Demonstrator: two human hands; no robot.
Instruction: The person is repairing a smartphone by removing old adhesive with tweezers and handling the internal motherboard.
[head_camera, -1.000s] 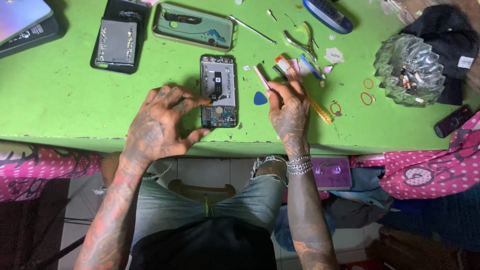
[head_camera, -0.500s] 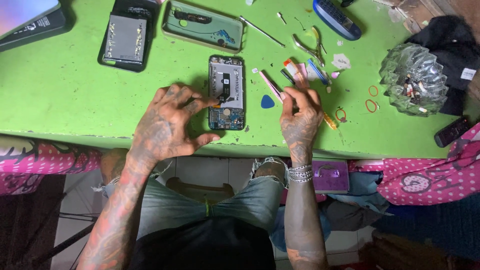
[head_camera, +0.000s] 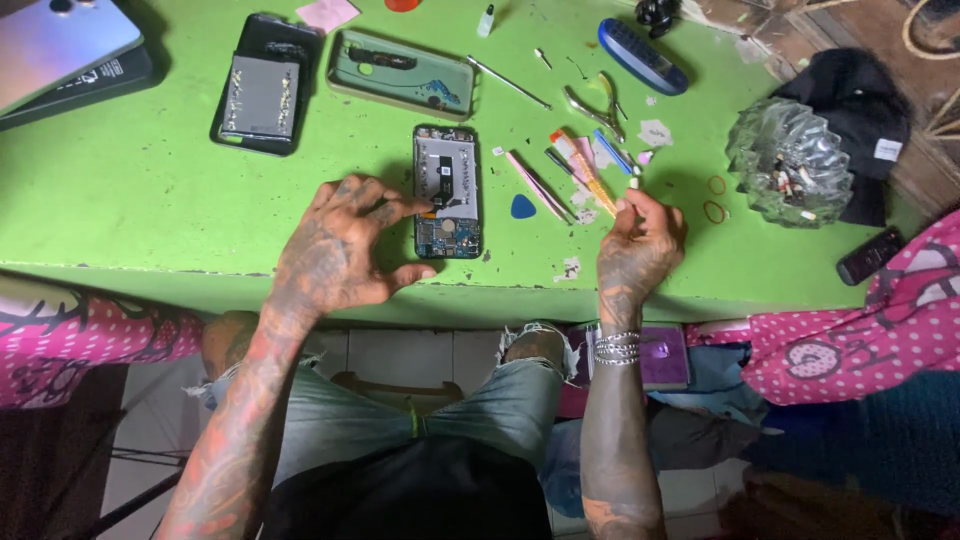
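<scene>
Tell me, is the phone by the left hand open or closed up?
Open. The phone lies with its back cover off, showing a circuit board and metal shielding inside. The left hand steadies it with fingertips on its left edge.

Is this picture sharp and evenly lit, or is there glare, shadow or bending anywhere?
Head view: light is bright and fairly even on the green table; soft shadows lie beside the left hand and right hand; the opened phone looks sharp; the table's front edge bows, hinting at wide-lens distortion; the glass dish glints; below the table is dimmer.
</scene>
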